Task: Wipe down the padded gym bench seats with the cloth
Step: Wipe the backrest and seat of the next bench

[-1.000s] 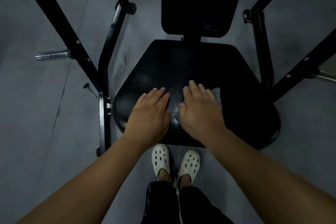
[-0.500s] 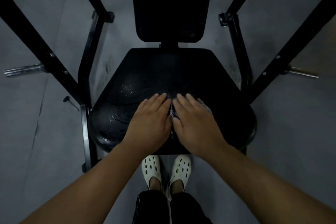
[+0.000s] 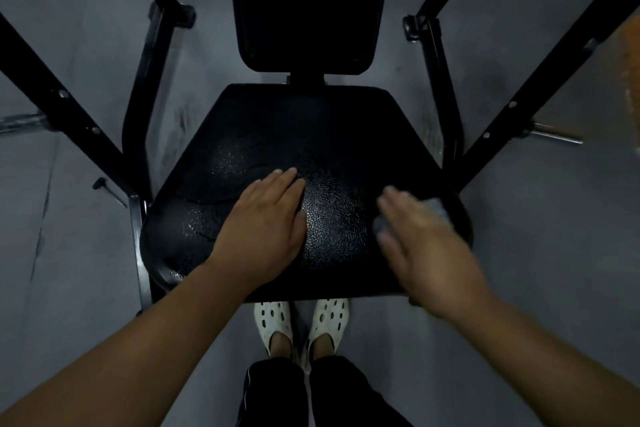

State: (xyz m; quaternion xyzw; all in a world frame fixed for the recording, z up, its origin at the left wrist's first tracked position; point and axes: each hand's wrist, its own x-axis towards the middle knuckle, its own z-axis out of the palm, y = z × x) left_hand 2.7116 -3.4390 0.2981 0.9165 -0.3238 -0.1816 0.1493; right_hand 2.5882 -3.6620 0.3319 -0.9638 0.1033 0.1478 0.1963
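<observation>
Head view, looking steeply down. Light dim.

Nearest: black trousers (image 3: 311, 395), below them a pair of white perforated clogs (image 3: 273, 319) standing side by side on the grey floor (image 3: 69, 253), toes just under the front edge of the seat.

Both bare forearms reach in from the bottom corners.

Left hand (image 3: 266, 229): palm down, flat on the front middle of the seat pad (image 3: 311, 135). Fingers straight and close together, thumb alongside. Holds nothing.

Right hand (image 3: 426, 253): motion-blurred, on the front right part of the same pad, well apart from the left hand. Fingers look stretched out flat on top of the cloth (image 3: 438, 206), not curled round it; the blur hides whether they are spread or closed up.

Cloth: grey, lies between the right hand and the pad near the pad's right edge. A bit shows beyond the fingertips, another bit at the thumb side. The rest is covered.

Seat pad: black, pebbled, glossy patches between and left of the hands.

Farther: black backrest pad (image 3: 308, 0) rises behind the seat on a short centre post.

Black steel frame (image 3: 149, 87) flanks the seat on both sides, with slanted bars. A chrome peg (image 3: 557, 135) sticks out at right; another shows at the left edge.
</observation>
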